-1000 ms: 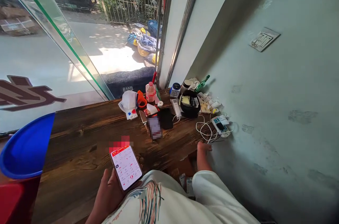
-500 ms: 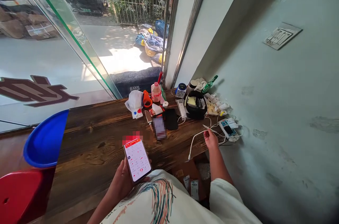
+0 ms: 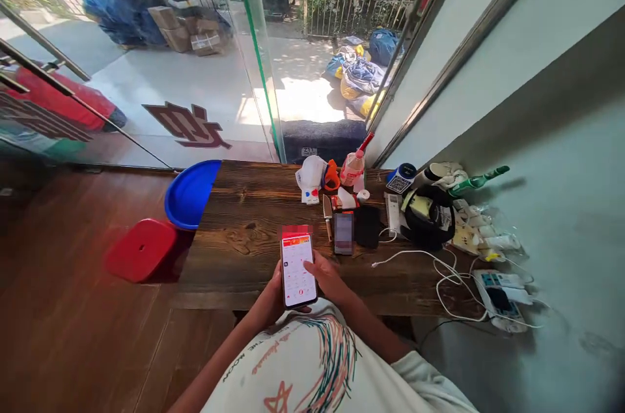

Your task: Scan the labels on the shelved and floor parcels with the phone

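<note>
Phone [image 3: 299, 275] sits over the table [image 3: 234, 273], near side, long axis near-to-far, pixelated top far. My left hand [image 3: 270, 301] curls round it; my right hand [image 3: 329, 281], thumb over the screen [image 3: 294, 284], has fingers hidden: I can't tell its grip.

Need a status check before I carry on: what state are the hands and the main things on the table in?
Left hand: gripping the phone
Right hand: thumb at the screen
Phone: held, screen lit
Second phone: lying flat, screen blurred
Knife: lying flat, handle toward the person
White cable: loosely looped, near end free
Pink bottle: upright, capped
</note>
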`<state>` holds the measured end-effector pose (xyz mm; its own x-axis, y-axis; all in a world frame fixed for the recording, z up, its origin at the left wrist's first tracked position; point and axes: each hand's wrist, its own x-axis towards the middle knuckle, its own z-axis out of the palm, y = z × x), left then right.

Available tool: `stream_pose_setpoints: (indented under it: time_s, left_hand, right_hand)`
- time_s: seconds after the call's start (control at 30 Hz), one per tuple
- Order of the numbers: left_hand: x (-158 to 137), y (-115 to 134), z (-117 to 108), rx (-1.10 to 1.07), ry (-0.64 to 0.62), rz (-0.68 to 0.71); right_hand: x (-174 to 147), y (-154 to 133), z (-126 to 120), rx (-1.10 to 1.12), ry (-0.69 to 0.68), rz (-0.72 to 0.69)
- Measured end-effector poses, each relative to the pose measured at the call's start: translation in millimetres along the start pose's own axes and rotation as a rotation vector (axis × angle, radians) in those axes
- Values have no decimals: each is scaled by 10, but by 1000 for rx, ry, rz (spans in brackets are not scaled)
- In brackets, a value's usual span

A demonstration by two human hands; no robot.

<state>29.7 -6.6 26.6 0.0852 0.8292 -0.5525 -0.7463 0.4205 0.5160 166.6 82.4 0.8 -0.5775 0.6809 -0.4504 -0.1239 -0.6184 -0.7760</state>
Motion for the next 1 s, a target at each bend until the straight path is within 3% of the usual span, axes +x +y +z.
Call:
stream_pose_setpoints:
  time_s: [0.27,0.47,0.63,0.83,1.0]
  left_hand:
    - [-594,162,-634,-117,178,191]
    - [-1234,446,-1466,-283,235,376]
    - [-2072,906,-2404,-342,238,442]
    - [-3410,1447,-3546,-258,471,515]
    - [-4383,1628,-4300,-334,508,598]
  right_hand:
    - [204,280,1106,-210,-101,-55]
    - [283,766,2199,-244,-216,-20]
    - [390,1340,3461,-273,-298,7]
    - [398,2163,5223,-318,-426,33]
    - [257,2774,6409,-365,-578,94]
